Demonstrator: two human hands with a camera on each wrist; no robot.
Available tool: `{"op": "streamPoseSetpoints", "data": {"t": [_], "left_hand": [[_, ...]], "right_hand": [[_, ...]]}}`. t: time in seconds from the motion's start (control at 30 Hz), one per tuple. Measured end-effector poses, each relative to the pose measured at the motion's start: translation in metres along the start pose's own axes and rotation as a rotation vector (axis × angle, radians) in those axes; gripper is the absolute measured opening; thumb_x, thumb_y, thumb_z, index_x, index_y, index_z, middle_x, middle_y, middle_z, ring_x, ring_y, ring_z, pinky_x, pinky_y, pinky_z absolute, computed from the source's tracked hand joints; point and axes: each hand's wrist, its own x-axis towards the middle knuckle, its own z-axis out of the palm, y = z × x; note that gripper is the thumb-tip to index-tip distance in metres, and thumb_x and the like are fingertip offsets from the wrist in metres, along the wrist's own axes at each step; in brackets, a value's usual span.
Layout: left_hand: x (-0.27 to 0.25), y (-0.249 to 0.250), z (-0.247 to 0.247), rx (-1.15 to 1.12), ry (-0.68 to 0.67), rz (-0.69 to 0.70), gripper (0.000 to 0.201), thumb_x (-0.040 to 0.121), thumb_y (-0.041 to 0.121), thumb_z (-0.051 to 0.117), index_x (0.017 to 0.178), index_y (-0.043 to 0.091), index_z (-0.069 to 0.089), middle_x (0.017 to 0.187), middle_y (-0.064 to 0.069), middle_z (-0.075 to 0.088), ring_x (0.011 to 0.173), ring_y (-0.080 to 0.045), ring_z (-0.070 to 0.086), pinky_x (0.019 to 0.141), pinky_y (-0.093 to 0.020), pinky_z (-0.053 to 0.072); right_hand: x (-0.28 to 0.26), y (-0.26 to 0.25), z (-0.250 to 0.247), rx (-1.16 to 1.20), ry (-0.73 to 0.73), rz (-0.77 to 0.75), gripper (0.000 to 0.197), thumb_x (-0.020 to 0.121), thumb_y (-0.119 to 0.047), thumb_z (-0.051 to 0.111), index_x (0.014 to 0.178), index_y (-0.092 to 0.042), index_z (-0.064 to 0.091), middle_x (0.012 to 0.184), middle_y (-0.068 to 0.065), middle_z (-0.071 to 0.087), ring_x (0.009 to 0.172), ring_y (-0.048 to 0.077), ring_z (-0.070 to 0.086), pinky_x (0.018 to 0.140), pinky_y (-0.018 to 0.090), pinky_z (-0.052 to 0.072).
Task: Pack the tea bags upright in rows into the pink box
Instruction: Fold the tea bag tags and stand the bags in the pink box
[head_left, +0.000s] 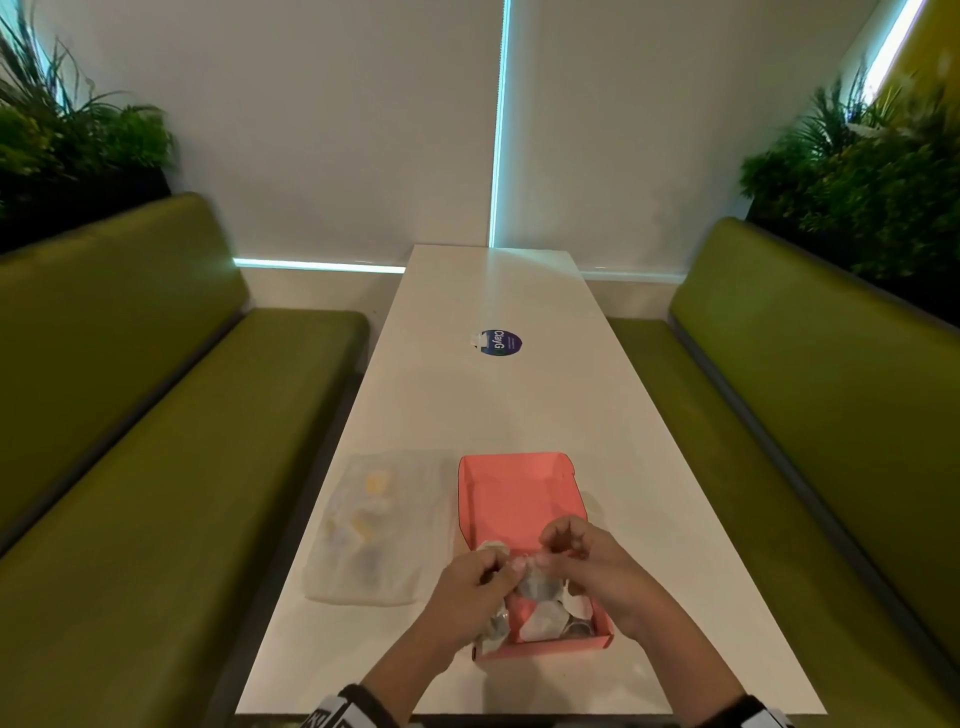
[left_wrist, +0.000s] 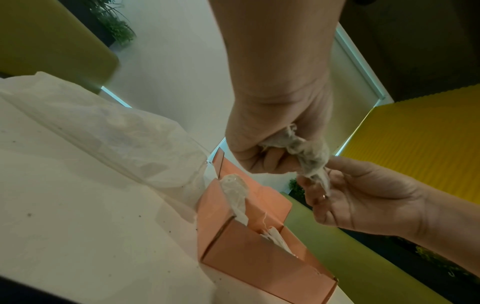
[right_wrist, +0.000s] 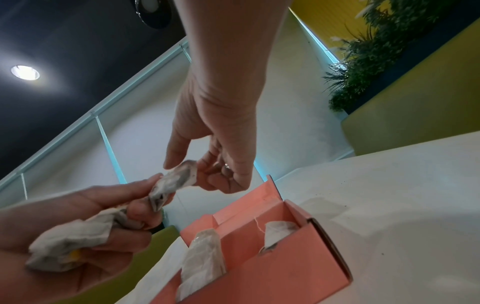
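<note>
The left hand (right_wrist: 85, 226) is held above the near end of the pink box (head_left: 519, 499), its fingers curled round a bunch of tea bags (right_wrist: 70, 246). One tea bag (right_wrist: 174, 181) extends from this bunch toward the right hand (right_wrist: 221, 156), which pinches its far end between thumb and fingers. The remaining fingers of the right hand are curled, and a ring shows on one of them. In the head view both hands meet over the box and cover part of its near half.

The box stands open on the white bench (head_left: 498, 405), its lid flap raised on the far side. Several tea bags lie inside at the near end; the right wrist view shows two of them standing against the walls, one with a thread trailing from it. Rows cannot be made out.

A clear plastic bag (head_left: 374, 525) lies on the bench just left of the box, with pale and yellow items inside that are too blurred to identify. A round blue sticker (head_left: 501, 343) sits further along the bench. Green padded seats (head_left: 156, 415) run along both sides, with plants (head_left: 857, 182) behind them.

The wrist straps are cut off by the lower edge of the head view.
</note>
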Motion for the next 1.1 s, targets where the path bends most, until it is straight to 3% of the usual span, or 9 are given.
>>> {"op": "streamPoseSetpoints", "data": {"t": [0.23,0.4,0.53,0.57,0.67,0.7,0.8,0.97,1.1], "left_hand": [[0.001,-0.003,0.000,-0.115,0.086,0.022,0.020,0.092,0.030,0.057,0.086,0.015,0.068,0.053,0.010,0.055,0.047,-0.005,0.043,0.050,-0.027,0.041],[0.001,-0.005,-0.004,-0.144,0.167,0.002,0.018,0.091,0.032,0.057,0.101,0.018,0.063,0.053,0.009,0.055,0.044,-0.006,0.046,0.042,-0.021,0.040],[0.001,-0.005,-0.010,-0.182,0.255,-0.052,0.036,0.089,0.035,0.061,0.086,0.000,0.060,0.055,0.001,0.050,0.042,-0.013,0.045,0.038,-0.022,0.037],[0.002,-0.005,-0.011,-0.179,0.274,-0.045,0.036,0.089,0.034,0.061,0.085,-0.002,0.059,0.055,0.000,0.049,0.041,-0.013,0.044,0.038,-0.021,0.037],[0.002,-0.003,-0.012,-0.163,0.295,0.012,0.031,0.091,0.026,0.060,0.082,-0.004,0.057,0.055,-0.002,0.047,0.036,-0.011,0.043,0.036,-0.018,0.034],[0.002,-0.002,-0.012,-0.163,0.297,0.028,0.028,0.091,0.024,0.060,0.081,-0.003,0.058,0.055,-0.003,0.047,0.036,-0.010,0.042,0.036,-0.018,0.034],[0.005,-0.002,-0.011,-0.187,0.290,0.059,0.019,0.089,0.021,0.063,0.081,0.004,0.063,0.057,-0.006,0.046,0.038,-0.011,0.040,0.036,-0.019,0.036],[0.004,0.001,-0.010,-0.204,0.201,0.121,0.007,0.086,0.020,0.066,0.086,0.015,0.072,0.055,0.002,0.044,0.039,-0.010,0.035,0.037,-0.018,0.034],[0.000,0.008,-0.009,-0.083,0.020,0.167,0.030,0.079,0.036,0.067,0.106,0.024,0.070,0.059,-0.003,0.051,0.040,-0.002,0.040,0.045,-0.014,0.038]], "right_hand": [[-0.002,-0.002,-0.006,-0.051,-0.004,0.023,0.012,0.080,-0.007,0.071,0.074,-0.012,0.062,0.065,-0.002,0.061,0.056,0.010,0.052,0.052,0.017,0.037],[0.011,-0.016,-0.025,-0.315,0.678,-0.116,0.019,0.077,-0.014,0.074,0.065,-0.019,0.061,0.077,0.001,0.065,0.072,0.019,0.059,0.065,0.026,0.040],[-0.003,-0.033,-0.031,-0.573,-0.045,-0.033,0.020,0.071,-0.016,0.080,0.061,-0.021,0.064,0.071,-0.005,0.063,0.056,0.002,0.053,0.054,0.013,0.039],[-0.004,-0.033,-0.031,-0.642,-0.056,-0.015,0.020,0.072,-0.016,0.079,0.061,-0.021,0.063,0.071,-0.005,0.063,0.055,0.003,0.053,0.054,0.014,0.041],[0.003,-0.034,-0.035,-0.825,0.457,-0.115,0.030,0.080,-0.024,0.071,0.057,-0.026,0.052,0.080,-0.003,0.059,0.073,0.014,0.056,0.067,0.026,0.046],[0.002,-0.036,-0.034,-0.839,0.456,-0.137,0.032,0.081,-0.027,0.071,0.056,-0.027,0.051,0.080,-0.004,0.058,0.074,0.013,0.055,0.067,0.025,0.044],[-0.002,-0.037,-0.026,-0.891,-0.038,-0.066,0.031,0.077,-0.021,0.075,0.056,-0.029,0.054,0.072,-0.010,0.056,0.066,0.004,0.051,0.058,0.013,0.038],[0.000,-0.037,-0.020,-1.003,0.300,-0.083,0.035,0.081,-0.034,0.070,0.058,-0.027,0.045,0.068,-0.011,0.048,0.069,0.011,0.052,0.061,0.021,0.043],[-0.011,-0.045,-0.012,-0.973,-0.205,-0.083,0.024,0.078,-0.021,0.074,0.060,-0.027,0.059,0.065,-0.013,0.054,0.060,0.002,0.049,0.053,0.010,0.036]]}}
